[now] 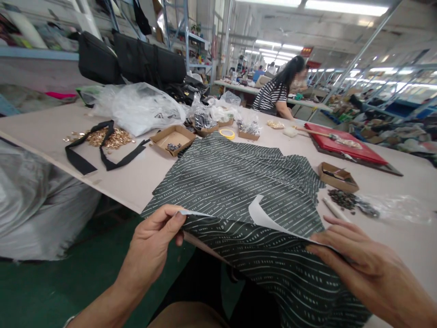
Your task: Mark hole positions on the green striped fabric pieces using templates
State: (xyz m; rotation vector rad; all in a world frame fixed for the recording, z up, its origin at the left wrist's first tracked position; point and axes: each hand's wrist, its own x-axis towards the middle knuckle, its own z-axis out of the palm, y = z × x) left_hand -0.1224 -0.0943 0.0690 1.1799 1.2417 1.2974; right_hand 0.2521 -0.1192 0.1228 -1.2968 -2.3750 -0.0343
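A dark green fabric piece (290, 273) with white printed lettering and stripes hangs over the table's near edge. My left hand (155, 234) pinches its top edge at the left, thumb on top. At the right, my right hand (355, 255) grips the same edge between thumb and fingers. A white strip (264, 217) runs along that edge between the hands, and part of it curls up loose from the cloth. Beneath and beyond, more pieces of the same printed fabric (225, 173) lie spread on the table.
A cardboard tray (172, 139), gold metal pieces (109, 137), black straps (80, 159) and a clear plastic bag (139, 107) lie at the left. Yellow tape (227, 134) sits behind the fabric. A small box (337, 176) and a red board (344, 141) are at the right. A person (282, 89) bends beyond.
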